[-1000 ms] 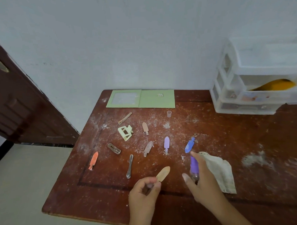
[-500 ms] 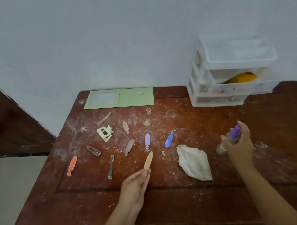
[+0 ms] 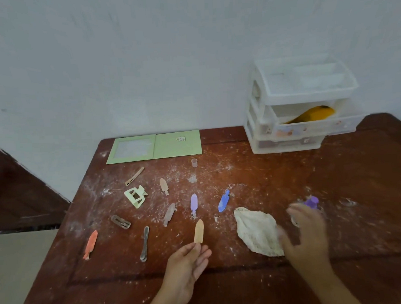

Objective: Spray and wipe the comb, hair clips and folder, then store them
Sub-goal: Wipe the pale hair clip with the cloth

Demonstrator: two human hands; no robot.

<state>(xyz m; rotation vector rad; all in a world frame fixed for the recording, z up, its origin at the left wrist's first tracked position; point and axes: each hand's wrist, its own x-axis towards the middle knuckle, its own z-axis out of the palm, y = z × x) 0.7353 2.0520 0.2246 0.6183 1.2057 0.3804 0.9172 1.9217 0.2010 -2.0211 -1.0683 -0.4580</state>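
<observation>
Pinching the lower end of a tan flat plastic hair clip (image 3: 199,232) between thumb and fingertips, the left hand (image 3: 188,262) holds it above the dusty red-brown wooden table (image 3: 288,175). Right hand (image 3: 306,232), blurred, fingers spread and empty, hovers between the crumpled cream cloth (image 3: 258,233) and the purple-capped spray bottle (image 3: 312,202).

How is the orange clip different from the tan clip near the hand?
The orange clip lies flat on the table at the left side, touched by nothing; the tan clip is pinched at its lower end by the left hand. The orange clip is bright reddish orange, while the tan clip is pale beige. The orange clip leans to the right; the tan clip points nearly straight away. Both are long, flat clips with a rounded tip.
</observation>
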